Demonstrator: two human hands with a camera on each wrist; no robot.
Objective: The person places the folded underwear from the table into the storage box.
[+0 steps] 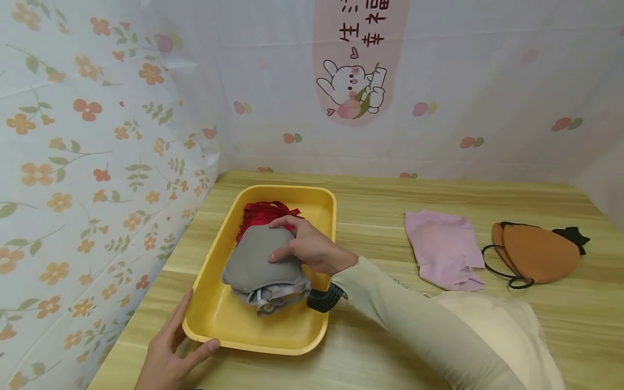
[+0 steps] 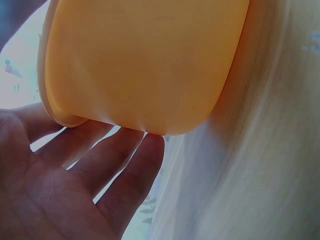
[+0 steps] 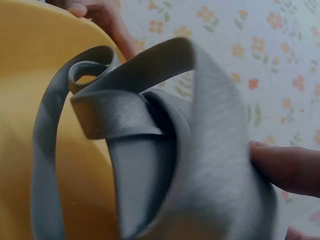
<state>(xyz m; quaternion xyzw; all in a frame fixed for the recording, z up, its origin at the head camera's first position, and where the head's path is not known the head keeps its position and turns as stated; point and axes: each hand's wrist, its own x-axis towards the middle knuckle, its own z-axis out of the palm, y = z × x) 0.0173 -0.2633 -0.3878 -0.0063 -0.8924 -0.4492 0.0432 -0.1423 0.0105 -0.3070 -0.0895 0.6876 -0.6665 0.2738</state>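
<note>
A folded grey bra [image 1: 265, 257] with smooth cups and looped straps is in the yellow tray [image 1: 260, 344]. My right hand [image 1: 309, 246] grips its right side, thumb and a finger lying on the top cup. In the right wrist view, the grey straps [image 3: 217, 125] loop close to the camera and hide much of that hand. Behind the bra, a red lacy garment [image 1: 258, 214] lies in the tray, partly covered. My left hand [image 1: 168, 346] holds the tray's near left corner between thumb and fingers; its fingers touch the outer wall [image 2: 145, 65] in the left wrist view.
On the wooden table to the right lie a lilac cloth garment [image 1: 443, 246] and a brown cup-shaped item [image 1: 541, 252] with black cords. A cream cloth [image 1: 512, 330] lies partly behind my right forearm. Patterned curtains [image 1: 97, 162] stand at the left and back.
</note>
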